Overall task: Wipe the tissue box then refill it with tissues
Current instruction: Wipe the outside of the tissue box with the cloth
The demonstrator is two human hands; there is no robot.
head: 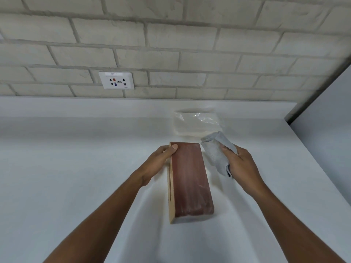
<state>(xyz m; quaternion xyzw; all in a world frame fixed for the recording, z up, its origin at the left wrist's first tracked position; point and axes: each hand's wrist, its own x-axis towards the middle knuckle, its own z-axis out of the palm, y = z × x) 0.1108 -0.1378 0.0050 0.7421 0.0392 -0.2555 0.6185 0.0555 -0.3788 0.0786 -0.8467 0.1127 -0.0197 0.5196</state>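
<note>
- Box (190, 179): wooden, mid-counter (76, 149), turned on its side, reddish face up, pale slotted face to the left. Whether it rests on the counter or is held just above it, cannot tell.
- Judged rigid and moderately light; the smooth face may slip, so hold it across the edges, not the flat.
- Left hand (157, 164): grips the box's far left corner, thumb over the reddish face, fingers curled behind the pale side and mostly hidden.
- Right hand (241, 164): just right of the box, fingers pinching a bunched grey cloth (216, 149). Soft, limp; not touching the box.
- Tissue pack (197, 122): clear wrap, behind the cloth. Probably light, squashy, crinkly.
- Socket (116, 80) on the brick wall.
</note>
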